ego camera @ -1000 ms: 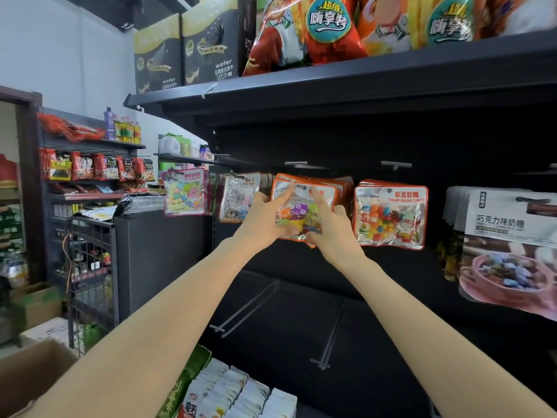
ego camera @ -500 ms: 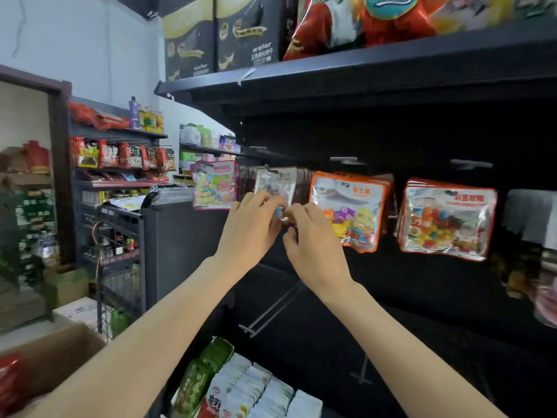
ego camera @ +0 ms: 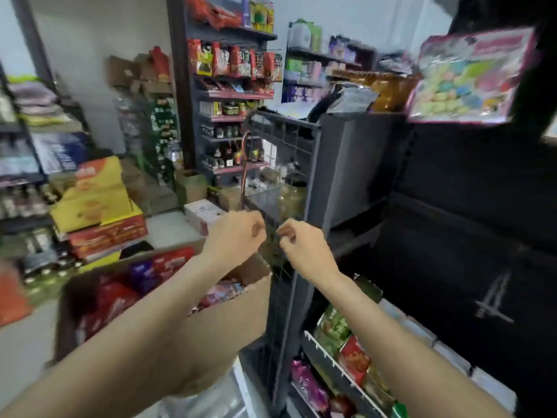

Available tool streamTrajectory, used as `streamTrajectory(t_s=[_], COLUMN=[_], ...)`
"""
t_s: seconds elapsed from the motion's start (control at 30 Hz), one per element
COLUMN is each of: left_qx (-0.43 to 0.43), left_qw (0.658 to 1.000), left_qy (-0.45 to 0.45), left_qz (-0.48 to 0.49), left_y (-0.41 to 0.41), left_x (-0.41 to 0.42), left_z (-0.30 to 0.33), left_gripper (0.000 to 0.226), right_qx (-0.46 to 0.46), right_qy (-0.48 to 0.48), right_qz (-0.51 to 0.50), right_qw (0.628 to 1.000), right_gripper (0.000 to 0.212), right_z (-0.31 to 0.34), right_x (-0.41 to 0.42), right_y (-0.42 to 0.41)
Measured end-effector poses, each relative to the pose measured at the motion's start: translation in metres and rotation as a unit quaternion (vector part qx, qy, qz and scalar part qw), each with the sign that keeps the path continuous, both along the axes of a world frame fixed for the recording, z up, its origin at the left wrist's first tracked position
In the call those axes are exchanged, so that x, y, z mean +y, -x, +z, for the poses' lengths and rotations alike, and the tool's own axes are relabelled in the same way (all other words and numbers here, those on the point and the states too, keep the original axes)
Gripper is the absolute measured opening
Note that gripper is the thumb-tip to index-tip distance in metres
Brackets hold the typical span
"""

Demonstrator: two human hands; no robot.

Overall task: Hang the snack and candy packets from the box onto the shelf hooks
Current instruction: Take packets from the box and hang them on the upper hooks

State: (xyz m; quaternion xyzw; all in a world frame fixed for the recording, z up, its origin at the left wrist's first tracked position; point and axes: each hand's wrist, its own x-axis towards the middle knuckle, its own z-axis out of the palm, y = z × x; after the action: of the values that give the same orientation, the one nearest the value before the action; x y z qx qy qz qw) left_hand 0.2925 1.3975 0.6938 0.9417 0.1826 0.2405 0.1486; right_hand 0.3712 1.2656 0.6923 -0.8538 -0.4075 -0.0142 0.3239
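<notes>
Hands, left (ego camera: pixel 238 233) and right (ego camera: pixel 304 245), reach out side by side above the box (ego camera: pixel 229 321), fingers loosely curled, holding nothing.

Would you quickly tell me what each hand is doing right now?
Left hand: fingers loosely curled, holding nothing.
Right hand: fingers loosely curled, holding nothing.

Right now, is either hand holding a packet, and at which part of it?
Nothing is held. The left hand and the right hand hang with loosely curled fingers above the cardboard box, with no packet between them.
</notes>
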Motion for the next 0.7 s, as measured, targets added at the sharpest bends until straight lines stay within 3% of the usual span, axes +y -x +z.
streamTrajectory(t_s=[0.1, 0.23, 0.4, 0.6, 0.7], left_qx=[0.069, 0.151, 0.267, 0.413, 0.484], left_qw=[0.994, 0.975, 0.944, 0.891, 0.853], left_qy=[0.081, 0.149, 0.168, 0.18, 0.193], left_qz=[0.035, 0.073, 0.098, 0.06, 0.033], left_y=[0.017, 0.027, 0.024, 0.018, 0.013], left_x=[0.053, 0.11, 0.169, 0.204, 0.207], left_z=[-0.049, -0.105, -0.176, -0.233, -0.256], left_gripper=[0.015, 0.018, 0.027, 0.054, 0.075], right_qx=[0.064, 0.084, 0.111, 0.086, 0.086], right_qy=[0.06, 0.15, 0.31, 0.49, 0.535], right_qz=[0.04, 0.088, 0.158, 0.246, 0.27], right_qw=[0.995, 0.981, 0.931, 0.832, 0.796], right_gripper=[0.027, 0.027, 0.024, 0.059, 0.08], right_z=[-0.047, -0.096, -0.156, -0.211, -0.235], right_x=[0.061, 0.125, 0.197, 0.25, 0.261], right_y=[-0.002, -0.017, -0.049, -0.079, -0.087])
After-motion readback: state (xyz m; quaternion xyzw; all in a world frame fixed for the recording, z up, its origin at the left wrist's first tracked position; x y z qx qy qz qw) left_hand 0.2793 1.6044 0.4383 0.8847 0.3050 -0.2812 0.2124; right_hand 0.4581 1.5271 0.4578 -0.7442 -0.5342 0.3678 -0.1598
